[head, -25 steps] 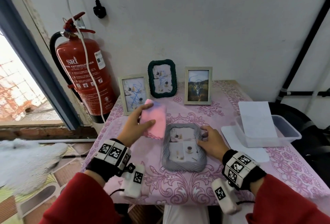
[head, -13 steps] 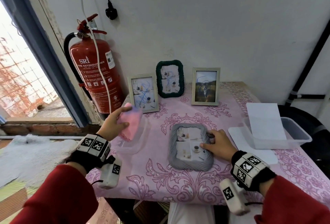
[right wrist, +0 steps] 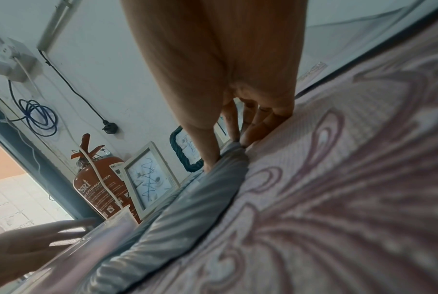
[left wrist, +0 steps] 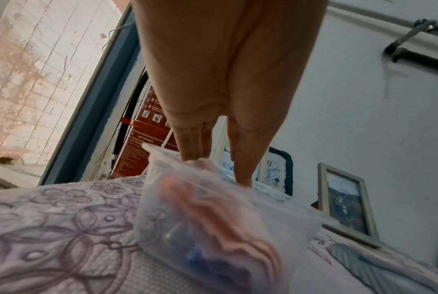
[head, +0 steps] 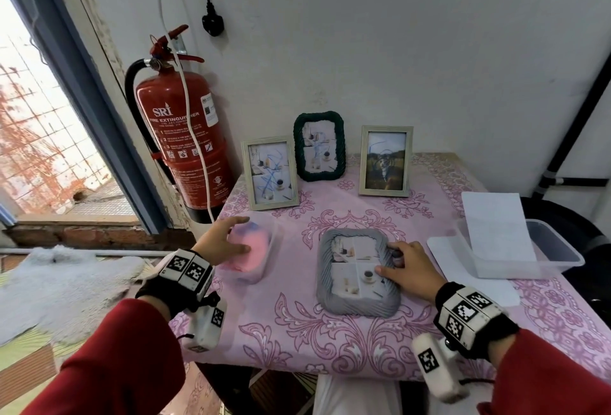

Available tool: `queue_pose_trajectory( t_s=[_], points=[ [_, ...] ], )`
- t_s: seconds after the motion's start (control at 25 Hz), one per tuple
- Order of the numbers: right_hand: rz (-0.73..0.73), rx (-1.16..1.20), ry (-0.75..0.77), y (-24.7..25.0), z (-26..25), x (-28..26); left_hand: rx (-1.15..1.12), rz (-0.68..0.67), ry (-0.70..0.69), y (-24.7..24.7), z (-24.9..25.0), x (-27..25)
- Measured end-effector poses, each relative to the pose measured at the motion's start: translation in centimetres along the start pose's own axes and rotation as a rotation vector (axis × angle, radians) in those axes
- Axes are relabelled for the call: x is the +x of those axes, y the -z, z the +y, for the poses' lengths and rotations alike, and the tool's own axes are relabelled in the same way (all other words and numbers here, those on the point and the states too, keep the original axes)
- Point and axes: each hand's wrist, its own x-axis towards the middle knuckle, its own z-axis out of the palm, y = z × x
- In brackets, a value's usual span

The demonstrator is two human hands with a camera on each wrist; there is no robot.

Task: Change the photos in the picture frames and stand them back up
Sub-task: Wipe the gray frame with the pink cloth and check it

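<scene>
A grey ribbed picture frame [head: 357, 302] lies face up on the pink tablecloth, with a photo collage in it. My right hand [head: 386, 259] holds its right edge, thumb on top and fingers curled against the side; the right wrist view shows the same hold [right wrist: 226, 157] on the grey frame [right wrist: 187, 208]. To the left, my left hand [head: 243, 236] rests with straight fingers on a pink cloth [head: 254, 249] inside a small clear container [head: 269, 246]. Three frames stand at the back: a pale one [head: 269, 173], a dark green one [head: 319, 147], another pale one [head: 386, 160].
A red fire extinguisher [head: 185, 137] stands against the wall left of the table. At the right, a clear plastic tub [head: 555, 249] holds a white sheet [head: 496, 226]. The table's front edge [head: 330, 365] is just below my wrists.
My left hand carried the pink cloth leftward from beside the grey frame and lowered it into the clear container. My right hand stayed on the frame's right edge.
</scene>
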Motion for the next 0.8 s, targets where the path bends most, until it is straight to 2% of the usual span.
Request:
queue_pose_trajectory(
  t_s=[0.08, 0.12, 0.32, 0.44, 0.6, 0.68, 0.8],
  points=[
    [0.001, -0.003, 0.003, 0.0, 0.0, 0.0, 0.07, 0.12, -0.054, -0.1, 0.1, 0.1],
    [0.002, -0.007, 0.005, 0.0, 0.0, 0.0, 0.08, 0.137, -0.074, -0.3, 0.2, 0.1],
    [0.002, 0.008, 0.01, 0.0, 0.1, -0.1, 0.129, -0.088, -0.053, -1.4, 0.2, 0.3],
    [0.003, 0.009, 0.015, 0.0, 0.1, -0.1, 0.213, -0.137, -0.045, -1.9, 0.1, 0.3],
    [-0.001, 0.005, 0.018, 0.2, 0.0, -0.2, 0.186, -0.166, -0.054, -1.5, 0.2, 0.2],
    [-0.009, 0.01, 0.012, 0.2, -0.1, -0.3, 0.097, -0.072, -0.072, -1.4, 0.9, 0.0],
    [-0.023, -0.002, 0.003, 0.3, -0.4, -0.4, -0.036, 0.204, -0.137, -1.3, 3.0, -0.6]
  ],
)
